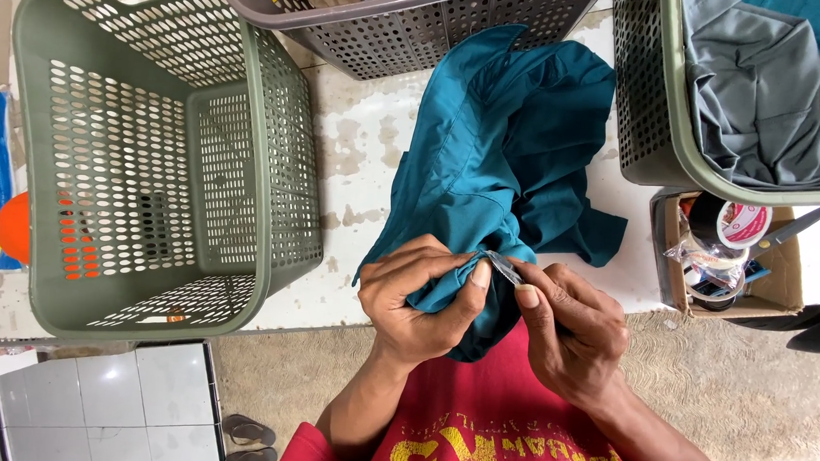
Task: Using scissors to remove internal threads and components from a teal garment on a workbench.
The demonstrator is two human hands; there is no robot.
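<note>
Where the worn white bench [368, 135] lies, an empty green basket [29, 182] is set at left; a teal garment [499, 142] is pinched by the left hand [421, 297], a small blade [503, 266] by the right hand [573, 333].

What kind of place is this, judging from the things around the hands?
Probably a small garment or laundry workroom: perforated green plastic baskets, one holding folded grey cloth, stand on a worn white table, and both hands work on a teal fabric garment.

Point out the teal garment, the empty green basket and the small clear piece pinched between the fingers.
teal garment [499, 142], head view, on its spread upper fabric.
green basket [273, 158], head view, on its right wall.
clear piece [502, 266], head view, on its middle.
</note>
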